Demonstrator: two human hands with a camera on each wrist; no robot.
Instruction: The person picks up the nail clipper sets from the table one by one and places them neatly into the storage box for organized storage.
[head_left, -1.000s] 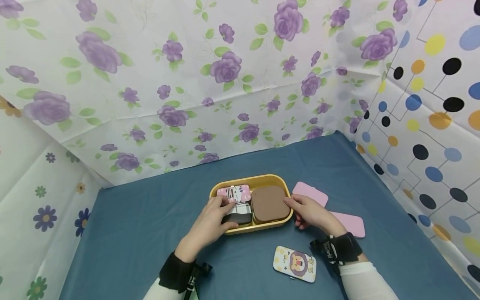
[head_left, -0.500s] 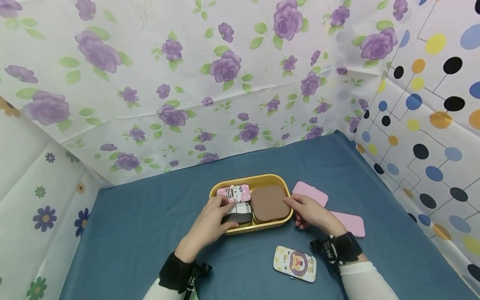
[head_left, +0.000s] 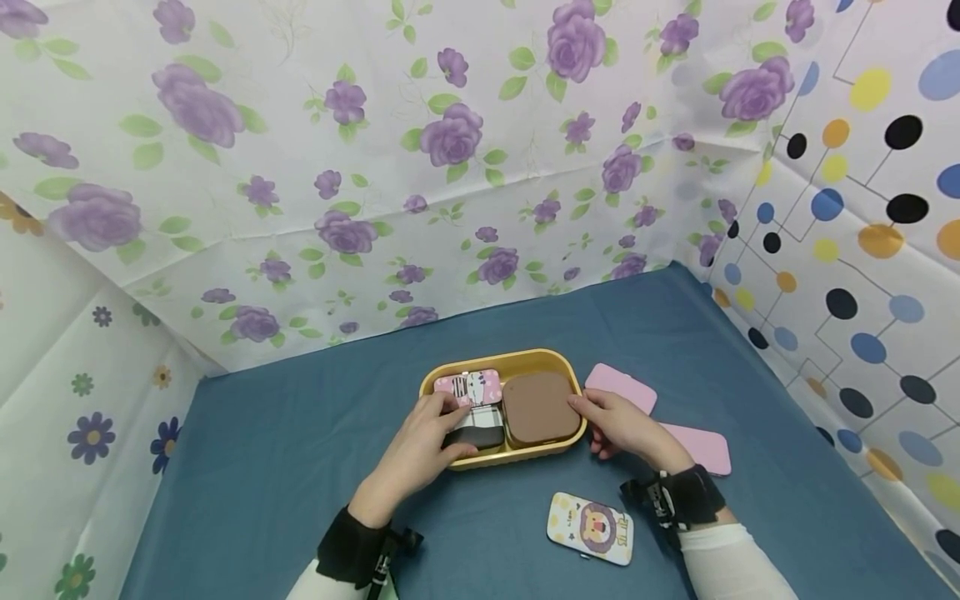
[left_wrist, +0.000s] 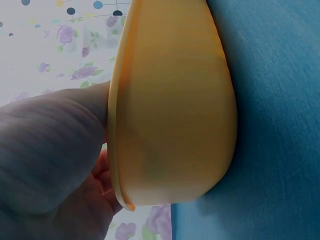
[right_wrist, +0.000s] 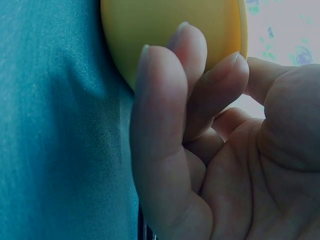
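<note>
Right hand [head_left: 621, 423] pinches the right edge of the yellow tray [head_left: 527, 364]. Left hand [head_left: 418, 443] is over its left edge, fingers at the plaid case [head_left: 485, 428], can't tell if they're clamped.

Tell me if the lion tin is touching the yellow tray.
Apart: the head view plainly shows blue cloth between the lion tin and the yellow tray's near side.

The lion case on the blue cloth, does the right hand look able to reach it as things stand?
Probably yes: nothing covers the lion case, which lies close to the right hand, though that hand would first have to leave the yellow tray.
</note>
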